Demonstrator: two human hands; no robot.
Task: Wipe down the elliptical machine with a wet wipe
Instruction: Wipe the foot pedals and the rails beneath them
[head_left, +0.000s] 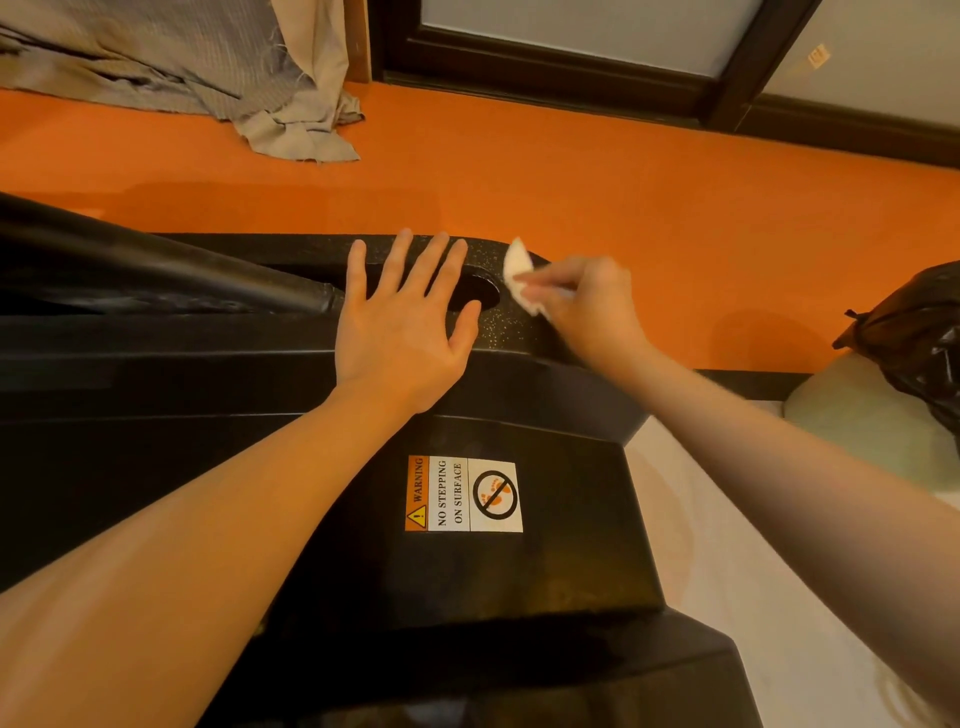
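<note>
The black elliptical machine fills the lower middle of the head view, with a warning sticker on its cover. My left hand lies flat with spread fingers on the speckled frame, beside an oval hole. My right hand pinches a small white wet wipe and holds it against the frame's far right end, just right of the hole. Part of the wipe sticks up past my fingers.
Orange floor lies beyond the machine. Grey and beige cloth is heaped at the top left. A dark door frame runs along the top. A black bag sits on a pale object at the right edge. A black bar slants in from the left.
</note>
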